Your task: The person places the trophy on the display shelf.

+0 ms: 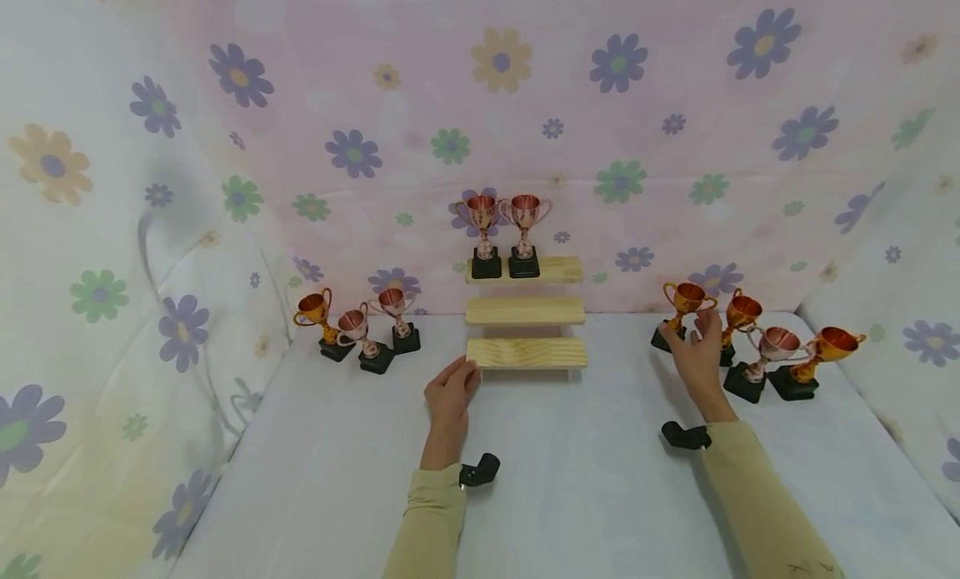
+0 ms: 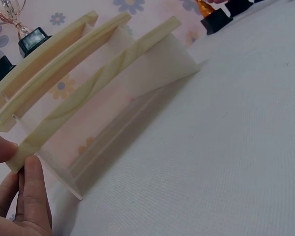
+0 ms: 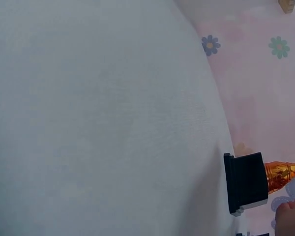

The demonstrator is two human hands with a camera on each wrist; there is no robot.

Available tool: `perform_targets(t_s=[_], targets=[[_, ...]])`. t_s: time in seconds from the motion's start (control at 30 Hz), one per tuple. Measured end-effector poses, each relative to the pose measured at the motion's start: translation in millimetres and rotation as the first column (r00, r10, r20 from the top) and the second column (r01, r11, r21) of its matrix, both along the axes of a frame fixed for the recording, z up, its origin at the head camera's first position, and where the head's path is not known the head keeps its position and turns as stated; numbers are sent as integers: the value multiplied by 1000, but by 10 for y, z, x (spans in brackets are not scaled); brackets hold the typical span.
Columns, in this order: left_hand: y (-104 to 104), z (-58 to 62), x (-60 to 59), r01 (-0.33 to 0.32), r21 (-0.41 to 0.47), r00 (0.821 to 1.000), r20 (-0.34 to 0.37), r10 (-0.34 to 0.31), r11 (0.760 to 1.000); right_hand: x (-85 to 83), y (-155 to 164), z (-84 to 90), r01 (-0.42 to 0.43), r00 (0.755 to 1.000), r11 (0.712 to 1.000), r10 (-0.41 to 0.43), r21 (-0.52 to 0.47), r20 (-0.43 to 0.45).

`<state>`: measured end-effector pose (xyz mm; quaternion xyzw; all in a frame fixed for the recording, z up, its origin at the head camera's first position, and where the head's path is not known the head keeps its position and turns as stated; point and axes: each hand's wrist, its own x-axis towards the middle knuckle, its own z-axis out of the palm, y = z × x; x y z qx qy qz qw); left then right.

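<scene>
Two hands are at work: our left hand (image 1: 450, 393) pinches the left end of the lowest step of the pale wooden three-step stand (image 1: 526, 353), while our right hand's fingers (image 1: 703, 329) curl towards the stem of the gold trophy cup on a black base (image 1: 681, 305), though we cannot tell if they grip it. Crowded among its neighbours at the counter's (image 1: 585, 471) right rear, that shiny top-heavy cup could, we judge, topple or knock the next cup if caught off-centre.
</scene>
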<state>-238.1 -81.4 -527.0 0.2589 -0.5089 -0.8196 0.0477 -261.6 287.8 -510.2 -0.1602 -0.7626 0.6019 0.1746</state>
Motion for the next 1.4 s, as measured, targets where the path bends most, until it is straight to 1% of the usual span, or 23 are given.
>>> perform_targets(t_s=[0.13, 0.27, 0.43, 0.57, 0.67, 0.77, 0.87, 0.97, 1.07, 1.2, 1.3, 1.4], targets=[[4, -10, 13, 9, 1, 1000, -9, -9, 1000, -66, 13, -2, 66, 992, 993, -76, -94, -101], [4, 0, 32, 16, -1, 1000, -10, -16, 1000, -112, 13, 12, 89, 976, 987, -113, -132, -185], [14, 19, 37, 11, 12, 1000, -10, -11, 1000, -152, -6, 51, 106, 957, 987, -134, -120, -259], [22, 9, 30, 13, 19, 1000, -7, -13, 1000, -153, -29, 72, 148, 942, 984, -171, -101, -289], [27, 4, 22, 13, 28, 1000, -9, -13, 1000, -129, -51, 79, 158, 933, 983, -179, -92, -314], [31, 5, 13, 11, 32, 1000, -15, -11, 999, -78, -89, 81, 130, 931, 990, -139, -51, -336], [35, 7, 12, 9, 27, 1000, -15, -8, 1000, 0, -146, 80, 80, 928, 997, -71, 11, -366], [41, 12, 18, 1, 26, 1000, -18, 0, 1000, 86, -212, 114, 20, 914, 998, 3, 51, -406], [42, 12, 14, -4, 27, 1000, -29, 5, 1000, 219, -310, 253, -48, 900, 994, 85, 96, -428], [32, 12, 3, 3, 30, 999, -36, -1, 1000, 397, -473, 517, -106, 891, 980, 169, 169, -421], [14, 13, 6, 3, 29, 1000, -25, -3, 1000, 455, -584, 656, -129, 882, 970, 207, 206, -423], [-4, 2, 9, 7, 32, 1000, -6, -7, 999, 455, -659, 746, -145, 860, 963, 237, 228, -452]])
